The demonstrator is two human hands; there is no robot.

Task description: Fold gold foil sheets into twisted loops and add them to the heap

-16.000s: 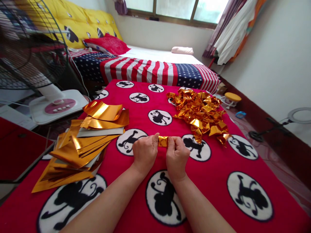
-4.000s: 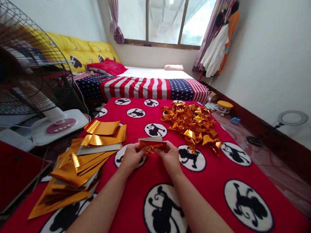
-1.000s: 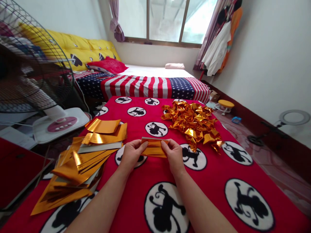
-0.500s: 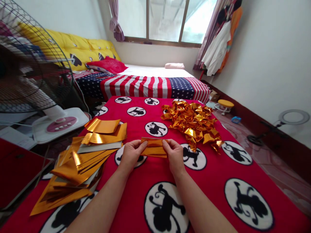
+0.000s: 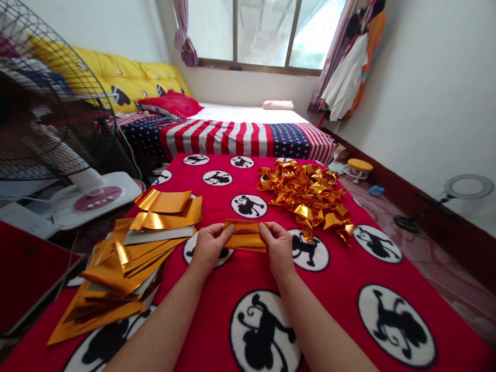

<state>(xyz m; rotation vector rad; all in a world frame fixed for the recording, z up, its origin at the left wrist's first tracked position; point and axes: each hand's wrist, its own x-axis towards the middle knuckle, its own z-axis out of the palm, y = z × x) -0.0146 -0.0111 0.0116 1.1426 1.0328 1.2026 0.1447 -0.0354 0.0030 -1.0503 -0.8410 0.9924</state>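
Observation:
A sheet of gold foil paper [image 5: 246, 241], with a lengthwise fold along its far part, is stretched between my hands above the red cloth. My left hand [image 5: 210, 243] pinches its left end, thumb on top. At the right end, my right hand [image 5: 277, 243] grips it the same way. To the left lies a loose stack of gold foil paper sheets [image 5: 132, 258], some showing grey backs. A heap of folded gold paper pieces [image 5: 310, 194] rests on the cloth at the far right.
The red cloth [image 5: 333, 320] with monkey prints covers the surface before me. A white fan [image 5: 96, 199] stands at left, close to the stack. Behind is a bed [image 5: 232, 137] with a striped cover. A ring light [image 5: 468, 187] and a yellow stool [image 5: 359, 165] are at right.
Almost nothing differs. Both hands keep their pinch on the foil paper, and the stack and heap lie as before.

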